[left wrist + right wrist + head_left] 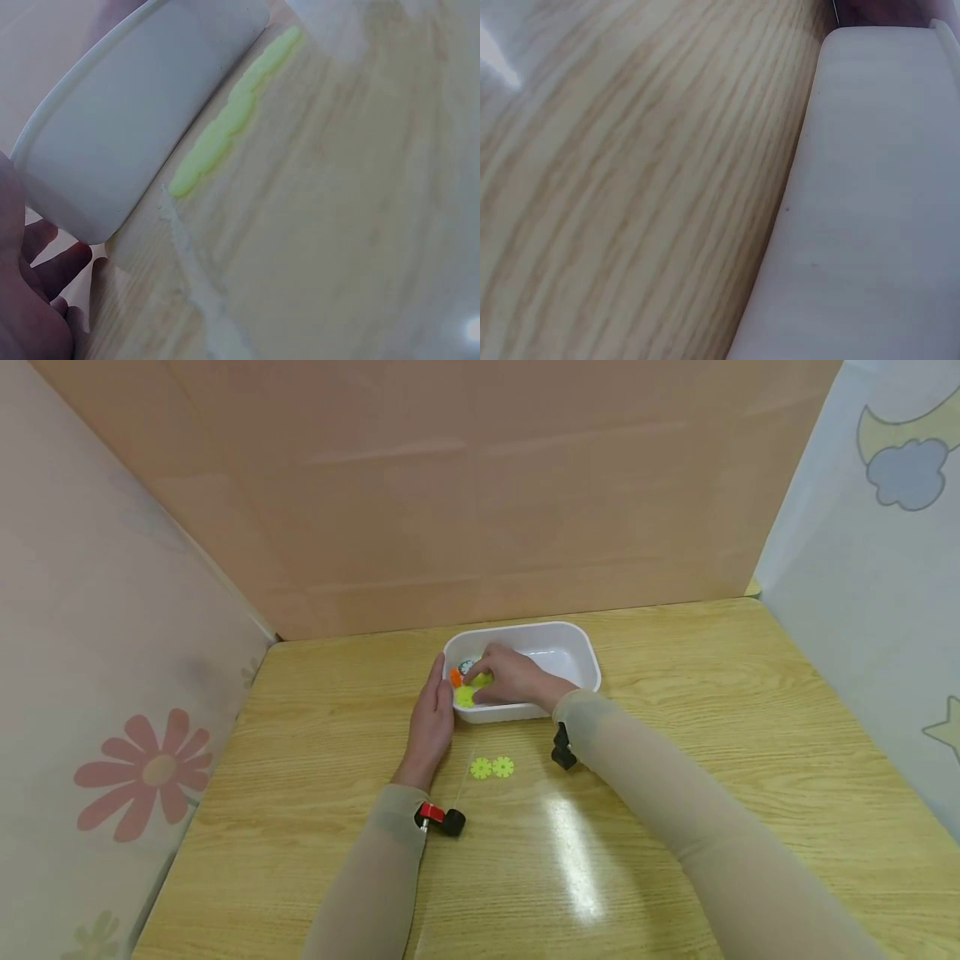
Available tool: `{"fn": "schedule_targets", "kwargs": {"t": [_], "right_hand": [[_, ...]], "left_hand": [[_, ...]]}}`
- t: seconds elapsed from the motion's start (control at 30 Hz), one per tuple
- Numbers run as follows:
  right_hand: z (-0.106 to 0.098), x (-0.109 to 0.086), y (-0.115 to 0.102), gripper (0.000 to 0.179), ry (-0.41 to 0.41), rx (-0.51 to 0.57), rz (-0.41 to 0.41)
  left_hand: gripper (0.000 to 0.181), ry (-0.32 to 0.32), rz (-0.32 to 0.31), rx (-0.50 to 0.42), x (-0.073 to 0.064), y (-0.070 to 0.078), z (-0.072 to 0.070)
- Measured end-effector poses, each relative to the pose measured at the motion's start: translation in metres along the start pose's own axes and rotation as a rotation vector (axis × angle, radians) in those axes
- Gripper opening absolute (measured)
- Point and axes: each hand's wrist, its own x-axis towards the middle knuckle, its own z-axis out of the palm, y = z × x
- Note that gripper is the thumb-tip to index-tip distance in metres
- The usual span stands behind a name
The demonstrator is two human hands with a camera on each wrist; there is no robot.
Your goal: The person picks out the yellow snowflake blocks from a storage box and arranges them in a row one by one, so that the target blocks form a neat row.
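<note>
A white plastic bin (585, 681) stands toward the back of the table. Against its left end lies my left hand (431, 722), fingers straight along the wall; the left wrist view shows its fingers (64, 270) by the bin's bottom corner. My right hand (512, 678) reaches over the front rim into the left part of the bin, fingers bent down among small notched discs. A yellow disc (464, 697) is at its thumb and more yellow shows between thumb and fingers; I cannot tell whether they grip it. An orange disc (455, 677) and a whitish disc (466, 667) are beside the fingertips.
Two yellow notched discs (492, 767) lie side by side on the wooden table (675, 693) in front of the bin. A peach panel (480, 510) rises behind the table, with white patterned panels at left and right. Each wrist carries a small black device.
</note>
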Motion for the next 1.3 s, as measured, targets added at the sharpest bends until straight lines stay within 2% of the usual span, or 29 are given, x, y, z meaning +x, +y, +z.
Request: {"fn": "schedule_targets", "kwargs": {"t": [0.27,0.53,0.8,1.3], "right_hand": [[0.0014,0.0025,-0.0043,0.043,-0.023,-0.019,-0.022],[0.0015,0.0022,-0.0044,0.034,-0.003,-0.004,-0.024],[0.0042,0.0039,0.0,0.041,-0.007,-0.01,-0.028],[0.0028,0.0036,-0.0017,0.035,0.003,-0.042,0.006]], "left_hand": [[0.06,-0.005,-0.012,-0.001,-0.0001,0.0005,0.0005],[0.062,-0.004,-0.006,0.003,0.0011,-0.0016,0.0009],[0.061,-0.006,-0.019,0.003,0.0,-0.0002,0.0008],[0.06,-0.007,-0.014,-0.014,-0.0009,0.0006,0.0005]]}}
